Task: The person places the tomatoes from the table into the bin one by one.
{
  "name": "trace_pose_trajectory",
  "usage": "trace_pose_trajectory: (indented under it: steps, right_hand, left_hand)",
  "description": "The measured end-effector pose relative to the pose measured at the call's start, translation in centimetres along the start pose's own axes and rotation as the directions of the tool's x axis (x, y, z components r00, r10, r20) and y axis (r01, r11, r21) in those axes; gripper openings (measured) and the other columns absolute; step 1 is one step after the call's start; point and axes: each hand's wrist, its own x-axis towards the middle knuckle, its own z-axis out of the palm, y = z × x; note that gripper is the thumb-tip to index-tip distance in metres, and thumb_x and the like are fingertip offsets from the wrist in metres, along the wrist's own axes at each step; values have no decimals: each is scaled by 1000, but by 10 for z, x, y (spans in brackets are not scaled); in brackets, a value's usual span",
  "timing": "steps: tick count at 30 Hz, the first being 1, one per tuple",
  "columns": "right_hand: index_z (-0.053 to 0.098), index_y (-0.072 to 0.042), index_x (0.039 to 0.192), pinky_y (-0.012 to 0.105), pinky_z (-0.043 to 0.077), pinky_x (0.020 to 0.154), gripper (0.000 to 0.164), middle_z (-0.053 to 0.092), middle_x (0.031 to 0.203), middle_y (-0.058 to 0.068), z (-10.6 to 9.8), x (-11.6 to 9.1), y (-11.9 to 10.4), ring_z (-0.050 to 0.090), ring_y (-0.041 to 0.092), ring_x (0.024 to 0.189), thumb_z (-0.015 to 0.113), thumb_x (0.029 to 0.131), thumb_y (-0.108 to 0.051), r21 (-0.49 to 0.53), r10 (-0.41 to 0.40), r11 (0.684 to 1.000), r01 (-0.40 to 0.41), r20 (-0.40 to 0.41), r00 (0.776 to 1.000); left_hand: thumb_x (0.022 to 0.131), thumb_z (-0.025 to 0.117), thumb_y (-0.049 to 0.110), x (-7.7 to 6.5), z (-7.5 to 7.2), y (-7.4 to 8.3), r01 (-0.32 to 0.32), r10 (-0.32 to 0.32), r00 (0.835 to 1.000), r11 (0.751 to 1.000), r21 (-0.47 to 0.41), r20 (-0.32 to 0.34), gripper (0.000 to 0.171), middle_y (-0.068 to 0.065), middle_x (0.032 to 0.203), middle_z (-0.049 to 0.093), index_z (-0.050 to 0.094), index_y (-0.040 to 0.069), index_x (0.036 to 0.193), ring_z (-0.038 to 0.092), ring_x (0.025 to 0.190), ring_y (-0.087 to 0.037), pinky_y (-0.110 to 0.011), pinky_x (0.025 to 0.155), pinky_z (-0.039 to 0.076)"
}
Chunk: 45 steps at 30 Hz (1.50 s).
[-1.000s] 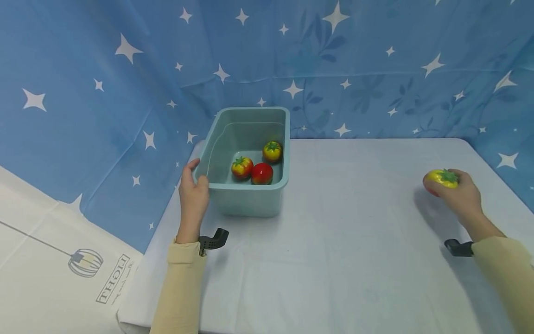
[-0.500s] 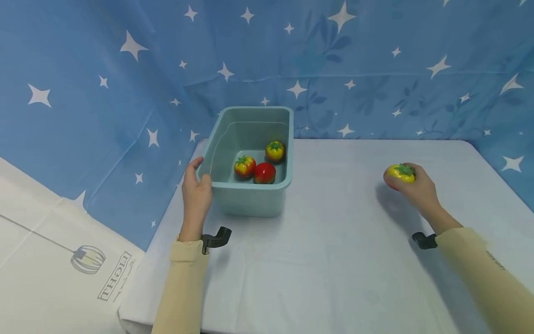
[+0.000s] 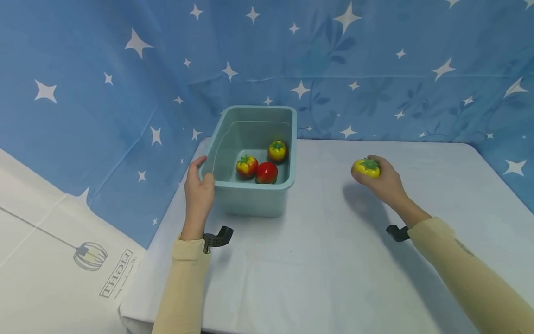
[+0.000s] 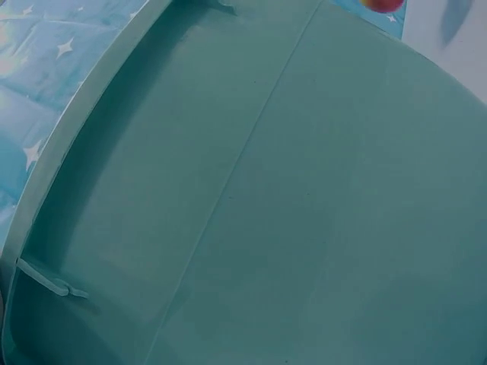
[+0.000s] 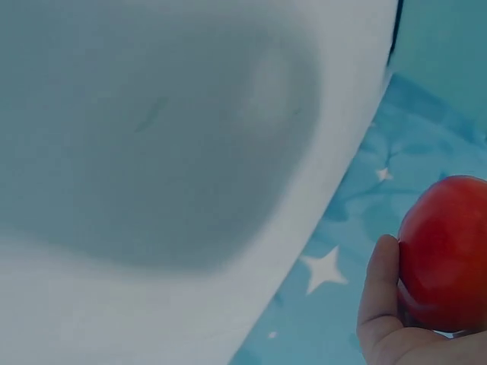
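My right hand holds a toy tomato, yellow and red with green leaves, above the table right of the bin. In the right wrist view this tomato shows its red underside, with a finger against it. My left hand grips the near left corner of a blue-green plastic bin, thumb at the near rim and fingers along the left side. Inside the bin lie a red-yellow tomato, a mostly red tomato and a yellow-topped tomato. The bin's outer wall fills the left wrist view.
A white cloth covers the table. Behind it hangs a blue curtain with white stars, which also runs down the left side. Pale cloth with a printed lamp hangs at the lower left.
My right hand has carried the tomato leftward over the table, closer to the bin. My left hand keeps its grip on the bin, and the view has shifted slightly.
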Motion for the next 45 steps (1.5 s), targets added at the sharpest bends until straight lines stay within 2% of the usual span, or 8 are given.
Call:
trace_pose_trajectory:
  steps: [5, 14, 26, 30, 34, 41, 43, 45]
  right_hand:
    - [29, -2, 151, 58, 40, 96, 83, 41, 142, 25, 6, 2, -17, 43, 41, 118, 63, 90, -48, 10, -50, 999, 50, -11, 999]
    - [34, -8, 150, 56, 41, 97, 80, 42, 141, 21, 14, 4, -50, 45, 38, 119, 67, 88, -46, 38, -128, 991, 128, 2, 992]
    - [37, -5, 147, 50, 46, 93, 74, 47, 137, 18, 39, 19, -98, 50, 33, 113, 69, 87, -36, 114, -226, 967, 228, -31, 974]
    - [37, -7, 148, 49, 47, 93, 76, 47, 138, 16, 44, 24, -109, 50, 31, 114, 69, 87, -39, 131, -240, 961, 242, -27, 970]
    - [36, -8, 149, 49, 47, 94, 78, 46, 139, 15, 46, 30, -123, 51, 30, 115, 70, 86, -41, 147, -253, 956, 252, -16, 967]
    - [37, -7, 147, 46, 47, 95, 75, 47, 138, 14, 48, 42, -145, 51, 29, 114, 70, 87, -36, 158, -288, 945, 287, -18, 957]
    - [36, -9, 148, 46, 47, 96, 75, 46, 139, 13, 46, 46, -151, 51, 28, 115, 69, 87, -37, 150, -291, 946, 287, -1, 957]
    - [35, -10, 149, 46, 47, 96, 76, 46, 139, 13, 44, 49, -158, 50, 28, 115, 69, 87, -39, 137, -292, 948, 287, 17, 956]
  left_hand:
    - [91, 39, 9, 1, 1, 1, 2, -2, 1000, 1000, 9, -6, 54, -8, 147, 45, 43, 11, 145, 46, 104, -29, -42, 82, 36]
    - [91, 40, 8, 1, 1, 0, 0, 0, 1000, 1000, -3, -12, 54, -9, 147, 45, 44, 11, 145, 45, 119, -26, -46, 92, 36]
    - [92, 39, 11, 1, 0, 2, 14, -14, 1000, 1000, 7, 6, 54, -8, 147, 45, 42, 15, 146, 48, 104, -28, -41, 79, 37]
    - [92, 38, 11, 1, 0, 3, 8, -8, 1000, 1000, 19, 9, 54, -8, 146, 45, 42, 15, 146, 47, 85, -28, -39, 70, 37]
    - [92, 37, 11, 1, -2, 0, 9, -9, 1000, 1000, 27, 11, 55, -7, 146, 45, 42, 15, 147, 37, 66, -27, -38, 62, 35]
    - [91, 39, 9, 3, -1, -1, 9, -9, 1000, 1000, 13, 9, 55, -5, 148, 44, 42, 14, 146, 44, 84, -26, -39, 73, 36]
    - [91, 38, 9, 3, -1, -1, 10, -11, 1000, 1000, 9, 13, 56, -5, 148, 44, 42, 14, 146, 43, 78, -30, -40, 70, 36]
    - [91, 39, 9, 3, -1, -1, 8, -8, 1000, 1000, 9, 11, 56, -4, 149, 43, 42, 14, 146, 45, 83, -29, -39, 71, 36]
